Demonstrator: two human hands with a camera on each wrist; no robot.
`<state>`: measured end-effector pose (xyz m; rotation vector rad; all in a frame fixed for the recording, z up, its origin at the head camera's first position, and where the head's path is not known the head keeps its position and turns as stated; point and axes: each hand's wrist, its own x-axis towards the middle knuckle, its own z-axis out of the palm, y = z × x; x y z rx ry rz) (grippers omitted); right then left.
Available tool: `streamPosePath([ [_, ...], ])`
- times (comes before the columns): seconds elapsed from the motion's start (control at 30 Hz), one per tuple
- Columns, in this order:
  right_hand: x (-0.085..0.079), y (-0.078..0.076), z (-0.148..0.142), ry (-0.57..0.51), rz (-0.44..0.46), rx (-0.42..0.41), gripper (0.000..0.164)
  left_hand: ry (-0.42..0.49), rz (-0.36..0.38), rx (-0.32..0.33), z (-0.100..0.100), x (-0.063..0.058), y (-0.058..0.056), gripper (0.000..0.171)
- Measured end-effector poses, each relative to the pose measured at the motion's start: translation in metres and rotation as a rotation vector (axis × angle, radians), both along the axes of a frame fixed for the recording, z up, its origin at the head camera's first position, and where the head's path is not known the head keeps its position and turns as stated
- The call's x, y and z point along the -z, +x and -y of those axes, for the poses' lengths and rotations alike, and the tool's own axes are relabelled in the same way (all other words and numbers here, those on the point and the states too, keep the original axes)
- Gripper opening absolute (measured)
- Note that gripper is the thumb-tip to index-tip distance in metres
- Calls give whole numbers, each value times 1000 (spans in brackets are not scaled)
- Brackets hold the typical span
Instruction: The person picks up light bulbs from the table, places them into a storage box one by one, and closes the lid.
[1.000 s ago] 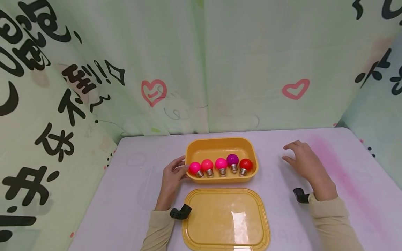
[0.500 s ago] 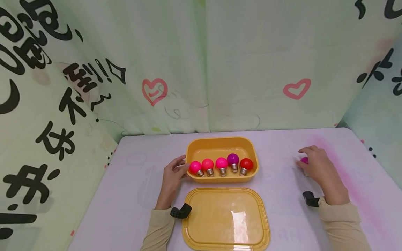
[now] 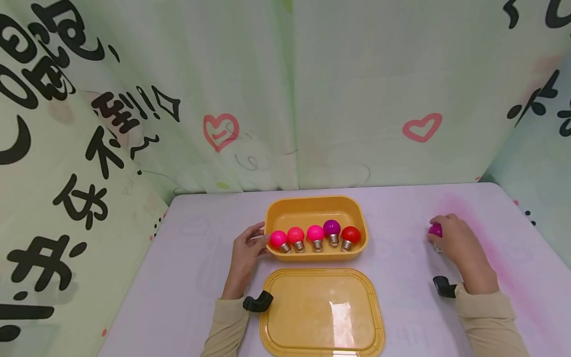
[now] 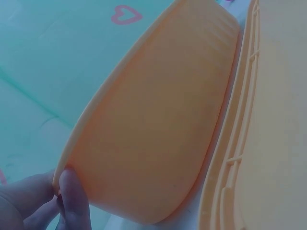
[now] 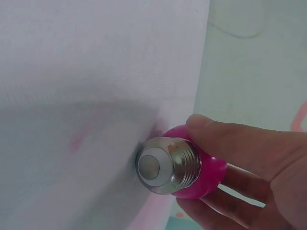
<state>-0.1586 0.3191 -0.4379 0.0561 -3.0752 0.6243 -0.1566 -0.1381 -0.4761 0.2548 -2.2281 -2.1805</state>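
My right hand (image 3: 461, 248) grips a purple light bulb (image 3: 435, 230) at the right side of the table. In the right wrist view, thumb and fingers close round its magenta glass (image 5: 208, 179), and the silver screw base (image 5: 168, 165) points away from the palm, close to the tabletop. My left hand (image 3: 244, 254) pinches the left rim of a yellow plastic box (image 3: 296, 210); the left wrist view has the thumb (image 4: 74, 196) on the box's outer wall (image 4: 148, 120). Inside the box lies a row of several bulbs: pink ones (image 3: 315, 233), a purple one (image 3: 332, 227) and a red one (image 3: 351, 234).
A yellow lid (image 3: 308, 312) lies flat in front of the box, its near edge at the frame bottom. The white table (image 3: 401, 317) carries a pink stain on the right. Pale green curtains (image 3: 348, 89) with drawings enclose the back and sides.
My right hand has moved right and a little down, from holding nothing to gripping the purple bulb on the table. My left hand and the box have stayed in place.
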Motion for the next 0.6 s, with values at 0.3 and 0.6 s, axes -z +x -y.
streamPosePath([
  [0.3, -5, -2, 7, -23, 4, -7, 42, -7, 5, -4, 0, -1, 1, 41],
  [0.6, -14, -4, 25, -27, -97, -61, 40, 2, -4, 3, 0, 0, 1, 41],
])
